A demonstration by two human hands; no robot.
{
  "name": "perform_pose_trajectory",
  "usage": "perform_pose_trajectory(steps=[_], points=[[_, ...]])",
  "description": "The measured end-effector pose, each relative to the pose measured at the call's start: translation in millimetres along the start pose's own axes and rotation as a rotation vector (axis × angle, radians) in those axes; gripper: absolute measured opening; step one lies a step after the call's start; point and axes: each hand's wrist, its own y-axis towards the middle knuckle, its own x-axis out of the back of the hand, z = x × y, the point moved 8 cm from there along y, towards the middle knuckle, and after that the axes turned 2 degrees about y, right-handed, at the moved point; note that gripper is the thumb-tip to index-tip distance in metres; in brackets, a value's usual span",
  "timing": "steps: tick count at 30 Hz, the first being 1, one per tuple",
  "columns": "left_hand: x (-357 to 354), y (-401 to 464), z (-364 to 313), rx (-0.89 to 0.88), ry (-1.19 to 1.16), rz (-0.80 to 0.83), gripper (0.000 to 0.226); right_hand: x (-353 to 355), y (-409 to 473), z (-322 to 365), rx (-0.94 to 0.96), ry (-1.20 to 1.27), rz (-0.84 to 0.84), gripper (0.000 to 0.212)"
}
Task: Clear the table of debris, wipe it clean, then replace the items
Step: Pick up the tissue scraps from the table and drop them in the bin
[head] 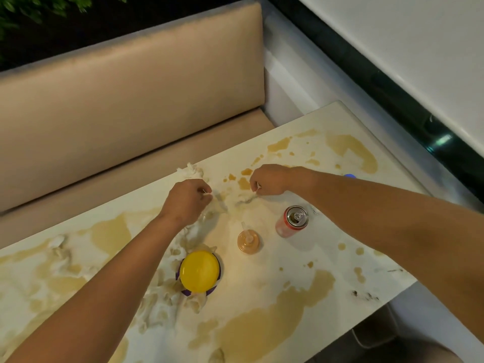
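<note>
1. A stained white table [301, 297] stood beside a beige bench [131, 100].
2. Both hands pinched soggy tissue [222, 203]: left hand [187, 199], right hand [267, 180].
3. More tissue lay nearest the left hand.

No text, label, brand, number or sign can be read. The red drink can [291, 221] on the table [262, 284] carries pale markings on its side, too blurred to read. The yellow lid [199, 271] and the small orange bottle [248, 241] show plain surfaces without lettering.
</note>
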Motion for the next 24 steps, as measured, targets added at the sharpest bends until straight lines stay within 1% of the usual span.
perform_pose_trajectory(steps=[7,11,18,21,24], points=[[26,-39,-26,-0.085,-0.131,-0.05,0.007,41,-59,24,-0.067,0.136,-0.252,0.018],[40,-63,-44,-0.137,-0.27,-0.03,0.005,51,-108,43,-0.103,0.212,-0.355,0.007],[42,-111,-91,-0.267,-0.426,0.087,0.004,43,-212,63,-0.181,0.47,-0.534,0.009],[32,-132,-115,-0.322,-0.456,0.124,0.004,28,-258,63,-0.209,0.576,-0.587,0.009],[11,-151,-138,-0.359,-0.481,0.196,0.005,1,-301,58,-0.231,0.654,-0.622,0.005]])
